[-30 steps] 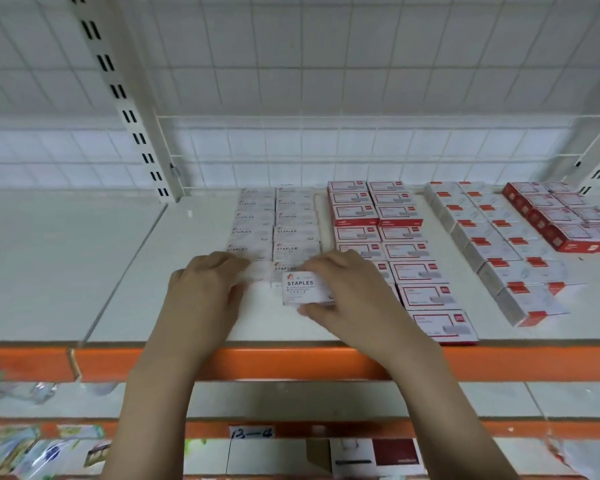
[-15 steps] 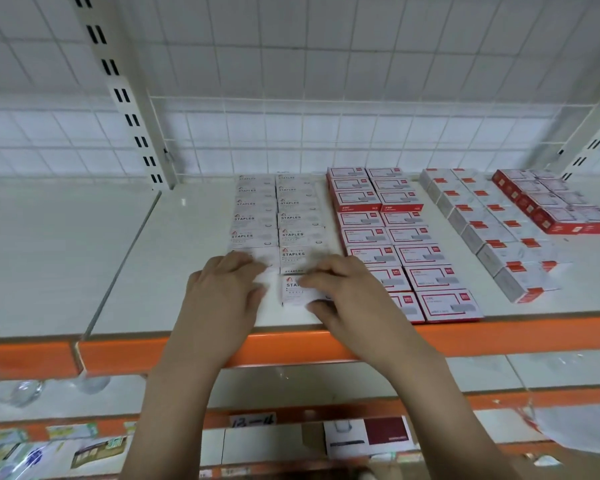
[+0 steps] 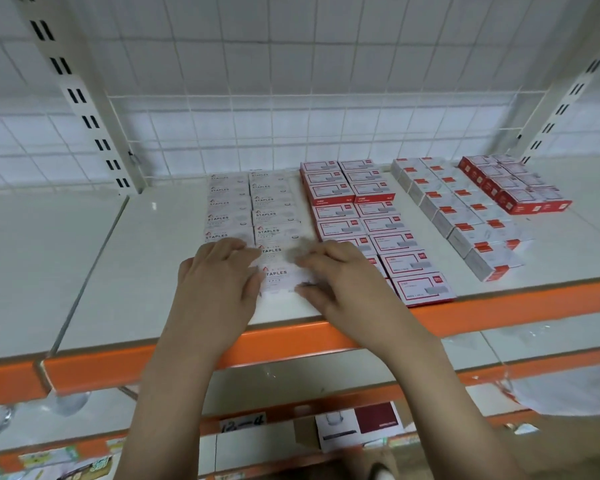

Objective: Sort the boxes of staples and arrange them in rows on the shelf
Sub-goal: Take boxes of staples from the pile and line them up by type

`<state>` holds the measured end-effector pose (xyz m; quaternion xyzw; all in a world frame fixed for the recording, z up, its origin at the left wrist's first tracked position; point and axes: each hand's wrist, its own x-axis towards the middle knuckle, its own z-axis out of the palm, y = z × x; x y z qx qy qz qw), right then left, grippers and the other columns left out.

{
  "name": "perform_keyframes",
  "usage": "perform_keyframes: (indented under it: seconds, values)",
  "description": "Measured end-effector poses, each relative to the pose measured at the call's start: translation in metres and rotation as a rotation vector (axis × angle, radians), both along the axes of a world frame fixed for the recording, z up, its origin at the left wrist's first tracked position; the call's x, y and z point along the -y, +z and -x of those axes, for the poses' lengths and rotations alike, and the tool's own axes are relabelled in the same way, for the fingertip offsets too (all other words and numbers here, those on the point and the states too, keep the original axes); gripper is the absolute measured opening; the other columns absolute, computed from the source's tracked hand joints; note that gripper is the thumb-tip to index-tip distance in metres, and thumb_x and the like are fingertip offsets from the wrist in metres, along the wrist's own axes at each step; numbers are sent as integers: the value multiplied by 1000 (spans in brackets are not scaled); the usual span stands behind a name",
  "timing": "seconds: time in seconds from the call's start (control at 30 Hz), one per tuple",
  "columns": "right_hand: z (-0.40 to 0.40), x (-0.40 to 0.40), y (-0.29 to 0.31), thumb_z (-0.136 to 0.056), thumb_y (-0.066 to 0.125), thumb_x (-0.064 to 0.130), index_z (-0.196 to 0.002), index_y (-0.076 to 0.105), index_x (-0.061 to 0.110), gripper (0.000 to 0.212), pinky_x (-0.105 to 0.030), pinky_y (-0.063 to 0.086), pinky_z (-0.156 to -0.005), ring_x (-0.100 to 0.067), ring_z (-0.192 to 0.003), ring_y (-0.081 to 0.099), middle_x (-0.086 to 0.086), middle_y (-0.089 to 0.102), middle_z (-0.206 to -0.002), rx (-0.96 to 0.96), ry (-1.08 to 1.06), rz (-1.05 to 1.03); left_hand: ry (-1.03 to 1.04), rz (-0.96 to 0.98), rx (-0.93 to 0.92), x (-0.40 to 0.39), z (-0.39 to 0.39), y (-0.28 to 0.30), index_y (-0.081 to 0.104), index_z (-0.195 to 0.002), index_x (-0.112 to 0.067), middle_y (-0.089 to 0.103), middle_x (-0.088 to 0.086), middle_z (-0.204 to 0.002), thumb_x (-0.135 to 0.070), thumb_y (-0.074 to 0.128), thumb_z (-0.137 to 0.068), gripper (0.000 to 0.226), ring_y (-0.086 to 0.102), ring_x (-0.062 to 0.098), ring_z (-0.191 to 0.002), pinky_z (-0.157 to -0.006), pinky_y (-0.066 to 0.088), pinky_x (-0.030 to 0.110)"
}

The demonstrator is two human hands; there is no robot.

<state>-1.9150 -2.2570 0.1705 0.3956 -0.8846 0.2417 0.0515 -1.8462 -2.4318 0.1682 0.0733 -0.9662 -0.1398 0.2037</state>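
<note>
Two hands at the front white box on the shelf.

We see the left hand (image 3: 219, 282) and right hand (image 3: 340, 275) flanking the white box (image 3: 280, 277) marked STAPLES, at the near end of the white rows (image 3: 253, 209) on the shelf (image 3: 146, 258). Our left fingers lie fairly straight against its left side; our right fingers curl loosely at its right edge, and we cannot tell if they pinch it. Red-trimmed rows (image 3: 368, 216) lie just right, with more boxes (image 3: 465, 216) beyond.
</note>
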Motion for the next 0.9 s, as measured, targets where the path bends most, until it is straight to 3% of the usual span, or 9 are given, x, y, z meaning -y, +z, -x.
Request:
perform_keyframes:
  seconds: [0.1,0.23,0.37,0.63,0.9]
  values:
    - [5,-28,9,-83,64,16,-118,61,10,36,-28,37,-92,-26,-111,51,-5,58,-117,-36,-92,14,-51,22,-11,-21,15,13,68,-104,-11,64,10,-110,-20,60,-83,25,58,36,-101,-81,44,47]
    - [12,-75,22,-87,61,20,-123,58,14,37,-27,37,-96,-21,-115,48,-1,56,-122,-61,-234,6,-142,22,41,-66,40,23,53,-127,-22,48,-4,-132,-30,49,-94,34,38,18,-124,-100,28,38]
    - [18,-133,24,-86,61,18,-122,59,14,37,-25,36,-93,-21,-111,48,-3,57,-118,-61,-375,31,-304,0,36,-123,65,30,49,-131,-26,45,-8,-134,-33,45,-96,36,35,13,-126,-104,23,32]
    - [31,-279,19,-82,59,24,-114,63,10,35,-38,47,-88,-29,-102,55,-7,61,-107,-123,-630,53,-557,9,46,-264,112,31,48,-132,-25,45,-7,-134,-34,45,-96,38,36,12,-124,-102,26,30]
    - [41,-463,21,-85,64,22,-116,62,13,32,-42,44,-91,-28,-108,53,-6,61,-112,-123,-787,54,-683,38,43,-450,150,26,57,-123,-22,53,-5,-122,-31,54,-91,33,46,18,-114,-94,31,32]
